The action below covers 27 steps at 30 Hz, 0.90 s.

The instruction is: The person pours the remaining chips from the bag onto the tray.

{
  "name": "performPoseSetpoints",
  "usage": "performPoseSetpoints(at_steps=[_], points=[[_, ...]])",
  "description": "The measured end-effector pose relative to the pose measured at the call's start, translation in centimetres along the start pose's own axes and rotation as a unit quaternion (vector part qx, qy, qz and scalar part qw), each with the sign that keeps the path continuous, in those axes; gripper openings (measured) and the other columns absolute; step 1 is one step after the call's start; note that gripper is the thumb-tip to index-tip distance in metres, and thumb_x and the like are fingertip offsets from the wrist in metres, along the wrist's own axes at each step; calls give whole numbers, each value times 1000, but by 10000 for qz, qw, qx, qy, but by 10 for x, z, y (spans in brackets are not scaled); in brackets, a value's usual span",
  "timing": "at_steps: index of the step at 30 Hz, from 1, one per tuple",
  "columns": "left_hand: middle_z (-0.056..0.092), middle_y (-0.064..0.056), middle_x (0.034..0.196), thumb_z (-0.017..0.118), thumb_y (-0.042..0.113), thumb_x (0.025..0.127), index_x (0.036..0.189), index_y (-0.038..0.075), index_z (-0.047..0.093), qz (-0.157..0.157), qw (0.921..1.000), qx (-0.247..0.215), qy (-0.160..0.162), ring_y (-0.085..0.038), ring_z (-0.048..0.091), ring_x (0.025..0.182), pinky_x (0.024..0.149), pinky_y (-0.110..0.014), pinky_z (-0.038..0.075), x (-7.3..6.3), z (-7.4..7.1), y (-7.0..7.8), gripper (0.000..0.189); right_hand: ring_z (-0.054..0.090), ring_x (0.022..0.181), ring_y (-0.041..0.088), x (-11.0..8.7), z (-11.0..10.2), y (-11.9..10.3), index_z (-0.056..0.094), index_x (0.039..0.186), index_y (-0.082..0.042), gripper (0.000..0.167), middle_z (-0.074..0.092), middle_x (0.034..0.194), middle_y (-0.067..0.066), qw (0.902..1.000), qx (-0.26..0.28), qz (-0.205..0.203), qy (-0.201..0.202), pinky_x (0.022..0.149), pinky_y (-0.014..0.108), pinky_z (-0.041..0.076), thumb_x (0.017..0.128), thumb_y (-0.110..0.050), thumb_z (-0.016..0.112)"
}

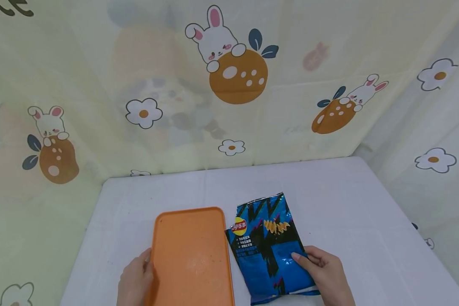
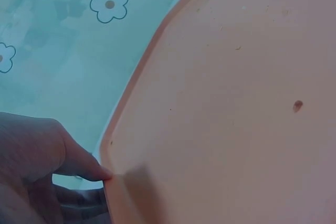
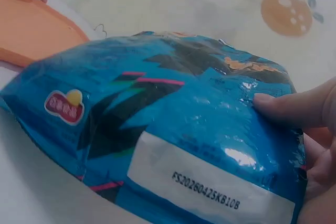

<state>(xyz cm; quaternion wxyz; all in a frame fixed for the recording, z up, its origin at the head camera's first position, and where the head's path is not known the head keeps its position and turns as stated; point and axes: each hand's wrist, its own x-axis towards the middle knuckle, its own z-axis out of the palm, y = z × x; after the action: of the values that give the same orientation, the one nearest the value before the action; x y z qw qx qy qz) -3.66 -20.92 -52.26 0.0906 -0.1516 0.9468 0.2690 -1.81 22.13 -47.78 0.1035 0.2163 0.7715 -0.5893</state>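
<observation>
Backdrop: pale printed cloth [image 1: 283, 140], hung behind and to both sides of a white-covered table [image 1: 348, 212].

Item 1. Snack bag [image 1: 267, 259], blue and black, shiny. Located right of the tray, near the front of the table; its left corner reaches the tray's edge in the head view, contact uncertain. Front bears a round red-and-yellow logo [image 1: 239, 226] and a picture of wavy chips; one end carries a white strip [image 3: 210, 182] with a printed code. Body looks puffed out in the right wrist view. Whether the seal is broken: cannot tell. Whether its underside rests on the table: cannot tell.

Item 2. Right hand [image 1: 327, 272]. Grip closed about the bag's right side, thumb on the front face, the other fingers partly hidden at the edge.

Item 3. Tray [image 1: 191, 255], orange, rectangular, rounded corners, raised rim. Inside: scattered specks and one dark spot [image 2: 297, 106].

Item 4. Left hand [image 1: 135, 278]. Pinches the tray's left rim, thumb against the edge, fingers lower on the outer side.

Condition of the work, as judged: bag and tray both in hand, side by side. Bag not placed on the tray; no chips visible outside it. Handling appears to be at an intermediate stage.

Item 5. Cloth print: rabbits on orange fruit, white flowers [image 1: 144, 113].
</observation>
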Motion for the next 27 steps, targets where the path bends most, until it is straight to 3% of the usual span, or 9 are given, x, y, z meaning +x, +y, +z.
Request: performPoseSetpoints(at_steps=[8,16,21,27], points=[[66,-12,86,62,3,95,138,-7,57,-85,10000,48,-8,-22,59,71,62,-40,50,0,-2,3,45,71,71,16,-4,5,-32,76,112,-4,23,78,91,6,9902,-1166,-760,55,66,25,59,95,-19,74],[66,-14,89,62,3,96,139,-7,56,-209,9997,48,-134,-23,59,73,64,-40,51,2,-1,0,45,69,68,7,-9,6,-56,80,101,-10,9,78,87,1,9682,-1523,-1985,-37,64,24,57,92,-10,76],[65,-13,87,62,2,96,139,-7,56,-104,9999,37,-77,-22,58,71,62,-38,49,3,-1,0,45,69,67,2,-8,9,-67,80,96,-15,9,78,86,-5,9410,-1706,-2911,-269,61,24,57,91,-8,76],[66,-13,88,61,3,96,140,-7,56,-112,9999,84,-92,-22,59,72,63,-37,50,5,-1,0,45,71,72,1,-3,10,-78,81,95,-18,13,79,89,-6,8920,-1903,-4069,-498,62,24,57,89,-6,78]])
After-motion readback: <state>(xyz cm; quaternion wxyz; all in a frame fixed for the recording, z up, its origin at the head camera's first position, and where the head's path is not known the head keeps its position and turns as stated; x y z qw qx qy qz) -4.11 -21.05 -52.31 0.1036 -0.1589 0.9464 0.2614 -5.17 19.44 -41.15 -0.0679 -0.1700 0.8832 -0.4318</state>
